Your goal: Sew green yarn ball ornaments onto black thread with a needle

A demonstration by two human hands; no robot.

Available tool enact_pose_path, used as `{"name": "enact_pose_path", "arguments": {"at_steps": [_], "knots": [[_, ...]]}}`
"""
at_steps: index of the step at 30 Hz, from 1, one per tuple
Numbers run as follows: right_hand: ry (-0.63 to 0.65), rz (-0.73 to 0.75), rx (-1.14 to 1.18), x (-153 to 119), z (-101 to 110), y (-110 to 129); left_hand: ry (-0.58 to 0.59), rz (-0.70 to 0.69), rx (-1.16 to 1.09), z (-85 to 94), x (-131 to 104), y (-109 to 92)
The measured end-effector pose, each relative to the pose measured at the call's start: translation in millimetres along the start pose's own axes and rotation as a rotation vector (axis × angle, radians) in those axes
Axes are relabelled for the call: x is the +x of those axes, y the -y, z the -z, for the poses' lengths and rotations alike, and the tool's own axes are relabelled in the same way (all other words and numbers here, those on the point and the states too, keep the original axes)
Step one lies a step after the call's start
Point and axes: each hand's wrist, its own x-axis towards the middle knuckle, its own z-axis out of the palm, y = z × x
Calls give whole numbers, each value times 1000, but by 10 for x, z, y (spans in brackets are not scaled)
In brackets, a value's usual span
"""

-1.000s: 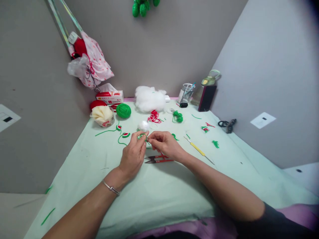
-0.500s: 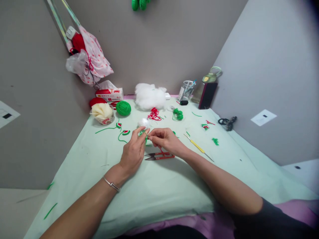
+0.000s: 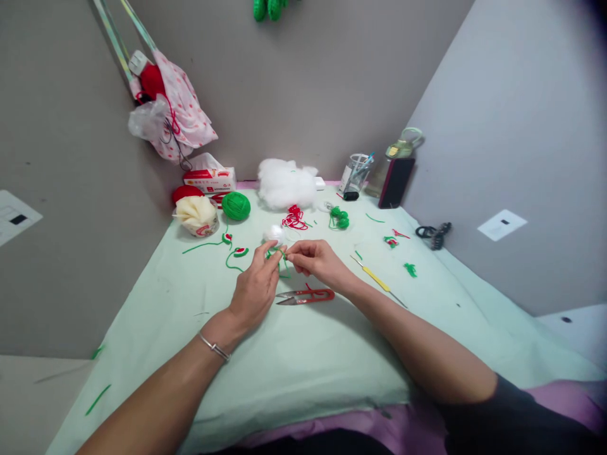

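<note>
Near the middle of the table, my left hand (image 3: 256,281) has its fingers closed on a small piece of green yarn work (image 3: 272,253). Beside it, my right hand (image 3: 317,260) pinches at the same green yarn, thumb and forefinger together; the fingertips hide most of what they grip. A loose green strand (image 3: 286,270) hangs between the hands. Just beyond the left fingertips is a white ball of yarn (image 3: 274,235). Red-handled thread snips (image 3: 315,296) lie below the hands, with a bit of red yarn on them.
A yellow-handled crochet hook (image 3: 376,278) lies to the right. Farther back are a green yarn ball (image 3: 236,206), white stuffing (image 3: 287,184), a glass cup (image 3: 355,174) and a phone (image 3: 396,183) against a bottle. Small crocheted pieces (image 3: 241,252) lie to the left.
My right hand has shifted slightly up and away from the snips, which now show more fully. A green strand shows more clearly between the hands.
</note>
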Motion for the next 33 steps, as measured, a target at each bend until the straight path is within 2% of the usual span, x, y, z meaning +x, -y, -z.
{"name": "enact_pose_path", "arguments": {"at_steps": [4, 7, 9, 13, 16, 20, 26, 33], "knots": [[-70, 40, 19, -14, -40, 28, -26, -22, -25, 36, 26, 6], [-157, 93, -58, -44, -71, 35, -92, 10, -189, 82, 65, 7], [-201, 138, -167, -66, -84, 18, -122, 112, -358, 112, 93, 5], [-233, 255, -410, -93, -101, -41, -112, 360, -686, 145, 135, -1], [-225, 310, -501, -102, -118, -66, -97, 468, -838, 139, 147, 2], [-227, 340, -563, -111, -141, -55, -91, 526, -882, 129, 150, 24], [-219, 407, -636, -115, -156, -74, -82, 523, -874, 135, 156, 45], [-187, 522, -861, -114, -131, -156, -57, 551, -900, 139, 163, 12]]}}
